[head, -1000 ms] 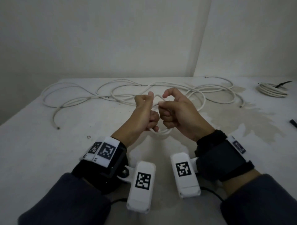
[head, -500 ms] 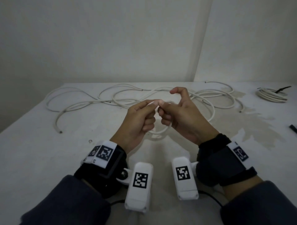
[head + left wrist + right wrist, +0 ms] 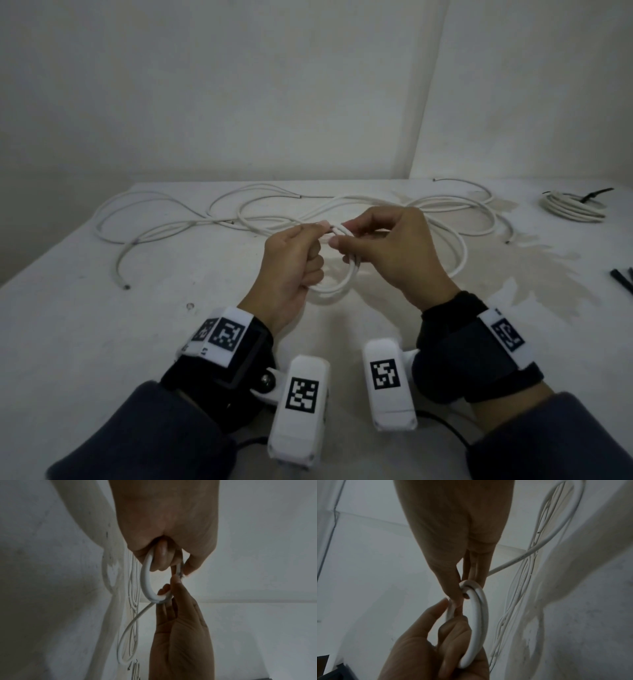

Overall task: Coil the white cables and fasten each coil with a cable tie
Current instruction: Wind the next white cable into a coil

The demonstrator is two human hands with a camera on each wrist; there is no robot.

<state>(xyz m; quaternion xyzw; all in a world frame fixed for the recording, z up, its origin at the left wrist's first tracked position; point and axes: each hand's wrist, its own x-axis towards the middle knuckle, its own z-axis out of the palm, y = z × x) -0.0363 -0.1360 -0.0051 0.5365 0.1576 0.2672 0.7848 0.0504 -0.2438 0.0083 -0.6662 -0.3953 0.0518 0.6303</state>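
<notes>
Both my hands are on a small loop of white cable [image 3: 337, 284], held above the table [image 3: 102, 342], nearer me than the loose cable tangle [image 3: 342, 209]. My left hand [image 3: 291, 270] curls round the loop's near side; my right hand [image 3: 394, 250] pinches its top. Right wrist view shows two turns side by side [image 3: 477, 615], which the head view blurs. Only the head view shows the tied coil [image 3: 572, 205], far right of the tangle.
</notes>
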